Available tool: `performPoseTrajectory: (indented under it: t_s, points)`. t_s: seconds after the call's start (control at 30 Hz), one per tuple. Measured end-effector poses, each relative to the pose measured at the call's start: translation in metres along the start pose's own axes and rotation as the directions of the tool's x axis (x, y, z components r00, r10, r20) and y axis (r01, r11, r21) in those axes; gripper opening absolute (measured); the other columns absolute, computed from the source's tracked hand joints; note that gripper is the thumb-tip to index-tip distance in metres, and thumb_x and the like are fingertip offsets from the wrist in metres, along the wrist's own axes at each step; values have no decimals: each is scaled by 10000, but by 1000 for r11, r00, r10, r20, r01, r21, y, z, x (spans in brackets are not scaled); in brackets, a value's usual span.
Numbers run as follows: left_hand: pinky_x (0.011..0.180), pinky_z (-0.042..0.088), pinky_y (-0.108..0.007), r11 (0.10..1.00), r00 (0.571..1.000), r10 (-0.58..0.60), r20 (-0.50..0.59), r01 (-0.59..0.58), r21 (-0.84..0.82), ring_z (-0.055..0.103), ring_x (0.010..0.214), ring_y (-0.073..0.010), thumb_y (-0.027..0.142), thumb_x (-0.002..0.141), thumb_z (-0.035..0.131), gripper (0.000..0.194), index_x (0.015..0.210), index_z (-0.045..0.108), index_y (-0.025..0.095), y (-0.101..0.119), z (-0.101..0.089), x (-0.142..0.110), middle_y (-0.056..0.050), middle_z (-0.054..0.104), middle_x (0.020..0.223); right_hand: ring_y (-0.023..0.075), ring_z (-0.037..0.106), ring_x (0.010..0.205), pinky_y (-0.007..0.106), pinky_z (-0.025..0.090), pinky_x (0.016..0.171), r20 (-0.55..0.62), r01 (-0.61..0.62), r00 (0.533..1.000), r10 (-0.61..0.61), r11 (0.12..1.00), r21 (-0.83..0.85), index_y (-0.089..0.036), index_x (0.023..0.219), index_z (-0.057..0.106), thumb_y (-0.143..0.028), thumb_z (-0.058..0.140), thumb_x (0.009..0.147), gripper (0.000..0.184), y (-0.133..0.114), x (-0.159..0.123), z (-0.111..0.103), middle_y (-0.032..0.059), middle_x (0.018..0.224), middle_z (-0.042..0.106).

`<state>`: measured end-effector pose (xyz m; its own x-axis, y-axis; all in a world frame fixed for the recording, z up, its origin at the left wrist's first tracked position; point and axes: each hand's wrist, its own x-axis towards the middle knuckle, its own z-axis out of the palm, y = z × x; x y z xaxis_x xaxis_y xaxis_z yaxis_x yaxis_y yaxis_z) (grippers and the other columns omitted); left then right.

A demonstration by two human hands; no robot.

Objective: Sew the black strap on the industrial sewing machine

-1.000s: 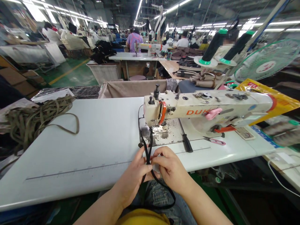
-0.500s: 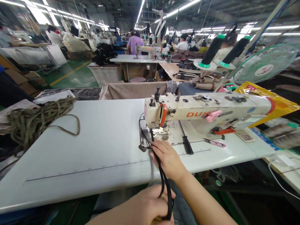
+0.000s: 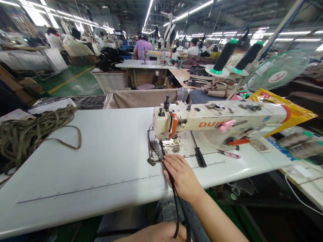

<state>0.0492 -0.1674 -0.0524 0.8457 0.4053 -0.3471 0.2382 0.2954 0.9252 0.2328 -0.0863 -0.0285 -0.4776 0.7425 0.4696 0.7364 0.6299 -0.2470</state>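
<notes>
A narrow black strap runs from under the presser foot of the sewing machine down over the table's front edge. Just in front of the foot, my right hand pinches the strap, fingers together, against the machine bed. Low at the bottom edge of the view, my left hand is closed round the strap's hanging lengths; its fingertips are partly cut off by the frame. More black strap trails to the left of that hand, above my lap.
A screwdriver and pink thread snips lie right of my right hand. Olive webbing is heaped on the table's left end. Behind the machine stand thread cones and a fan. Other people sit at machines farther back.
My left hand has moved down with the strap, which now hangs straighter. My right hand stays by the presser foot. The whole view has shifted slightly.
</notes>
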Motion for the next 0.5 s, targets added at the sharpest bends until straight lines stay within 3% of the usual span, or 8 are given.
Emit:
performPoseTrajectory:
  t_s: [0.07, 0.13, 0.27, 0.5]
  points:
    - [799, 532, -293, 996, 999, -34, -13, 33, -77, 693, 879, -222, 564, 897, 653, 376, 1135, 780, 302, 3, -3, -3, -39, 760, 958, 288, 598, 1334, 567, 484, 1158, 6, -1, 1000, 1, 1000, 0, -161, 1373, 629, -200, 555, 1007, 376, 0, 0, 1, 153, 1380, 671]
    - [836, 537, -303, 996, 999, 9, -35, -12, -86, 680, 893, -229, 526, 891, 678, 300, 1082, 790, 322, 9, -6, -5, -37, 747, 934, 288, 597, 1337, 568, 488, 1156, 2, -1, 1000, 1, 1000, 0, -168, 1380, 626, -193, 557, 1003, 385, 0, 0, 2, 151, 1374, 675]
    - [926, 530, -303, 984, 984, 148, -98, -137, 110, 666, 964, -236, 524, 870, 700, 260, 939, 800, 294, 15, -12, -7, -54, 734, 1065, 287, 608, 1321, 557, 484, 1165, -1, 9, 1000, -9, 1000, -4, -157, 1348, 639, -178, 550, 1002, 358, 1, -2, 3, 146, 1363, 682]
    - [1004, 501, -315, 928, 954, 234, -185, -163, 337, 676, 966, -216, 493, 848, 721, 289, 932, 789, 225, -2, -18, -8, -107, 655, 1333, 290, 599, 1333, 575, 465, 1178, 11, 30, 999, -30, 999, 12, -159, 1347, 618, -175, 543, 997, 358, 5, -4, 6, 153, 1366, 675]
